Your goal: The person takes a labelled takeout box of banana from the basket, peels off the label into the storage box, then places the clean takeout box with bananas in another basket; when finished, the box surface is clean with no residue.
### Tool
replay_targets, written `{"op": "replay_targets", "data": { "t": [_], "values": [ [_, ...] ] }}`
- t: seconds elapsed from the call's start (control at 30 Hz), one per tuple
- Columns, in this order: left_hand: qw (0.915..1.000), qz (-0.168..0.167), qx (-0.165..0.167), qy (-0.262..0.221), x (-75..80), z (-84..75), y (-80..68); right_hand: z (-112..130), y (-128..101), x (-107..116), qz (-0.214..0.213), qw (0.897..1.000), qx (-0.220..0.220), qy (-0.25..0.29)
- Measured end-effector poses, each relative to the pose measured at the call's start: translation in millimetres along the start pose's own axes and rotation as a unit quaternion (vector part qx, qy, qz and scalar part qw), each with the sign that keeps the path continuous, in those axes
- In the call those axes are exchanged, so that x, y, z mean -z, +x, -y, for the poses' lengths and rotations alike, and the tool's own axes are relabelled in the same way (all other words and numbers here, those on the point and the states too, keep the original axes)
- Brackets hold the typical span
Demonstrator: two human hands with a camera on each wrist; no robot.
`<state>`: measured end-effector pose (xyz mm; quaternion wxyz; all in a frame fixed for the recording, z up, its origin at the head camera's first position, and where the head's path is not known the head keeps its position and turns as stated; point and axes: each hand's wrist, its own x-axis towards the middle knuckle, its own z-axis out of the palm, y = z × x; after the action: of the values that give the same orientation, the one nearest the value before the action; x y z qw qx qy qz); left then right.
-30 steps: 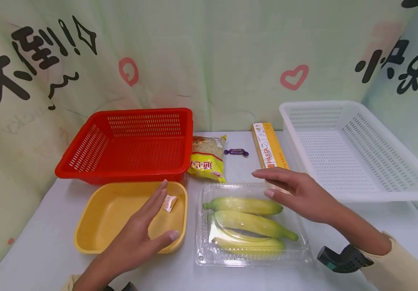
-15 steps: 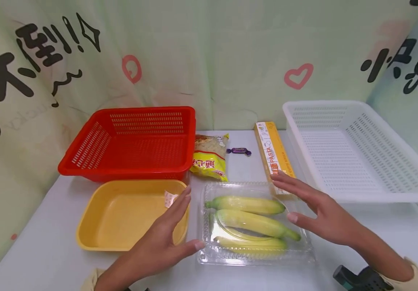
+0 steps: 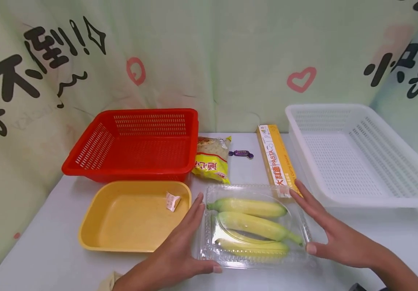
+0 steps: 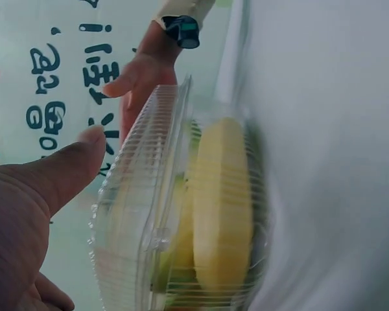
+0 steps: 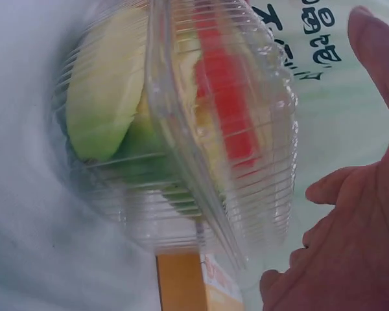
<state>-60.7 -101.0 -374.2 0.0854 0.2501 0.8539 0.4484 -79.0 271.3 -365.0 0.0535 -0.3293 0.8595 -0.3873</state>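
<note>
A clear plastic clamshell box point(image 3: 250, 258) lies with its lid down on the white table, holding several long yellow-green, banana-shaped pieces point(image 3: 256, 224). My left hand point(image 3: 174, 252) is at the box's left side, fingers straight and thumb spread near the front left corner. In the left wrist view a gap shows between the left thumb point(image 4: 78, 159) and the lid. On the other side, my right hand point(image 3: 343, 236) has its fingers extended along the right edge, thumb tip close to the rim. The right wrist view shows this hand beside the box, not wrapped around it.
Left of the box stands a yellow basin point(image 3: 121, 218) with a small wrapped piece point(image 3: 172, 201) in it. Behind are a red basket point(image 3: 136, 177), a yellow snack bag point(image 3: 212, 161), a purple-wrapped candy point(image 3: 240, 154) and a pasta box point(image 3: 276, 157). A white basket point(image 3: 372, 198) stands right.
Both hands have come lower, toward the box: the left moved right, off the yellow basin, and the right moved from above the box to its right side. The box stays in place.
</note>
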Motion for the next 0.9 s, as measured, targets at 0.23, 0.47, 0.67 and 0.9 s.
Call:
{"op": "replay_targets", "data": {
  "t": [0.23, 0.47, 0.67, 0.9],
  "values": [
    [0.9996, 0.019, 0.019, -0.010, -9.2, 0.5, 1.5, -7.5, -9.9, -1.3, 0.024, 0.999, -0.030, 0.000],
    [0.9990, 0.023, 0.034, -0.018, -16.9, 0.3, 2.9, -9.1, -13.2, -4.1, 0.039, 0.996, -0.024, 0.077],
    [0.9980, 0.007, 0.056, -0.028, -28.3, 3.7, 2.8, -15.5, -15.1, -8.6, 0.050, 0.990, -0.059, 0.116],
    [0.9952, -0.014, 0.069, -0.069, -36.9, 9.8, 3.4, -20.4, -15.8, -13.9, 0.047, 0.987, -0.059, 0.141]
  ]
}}
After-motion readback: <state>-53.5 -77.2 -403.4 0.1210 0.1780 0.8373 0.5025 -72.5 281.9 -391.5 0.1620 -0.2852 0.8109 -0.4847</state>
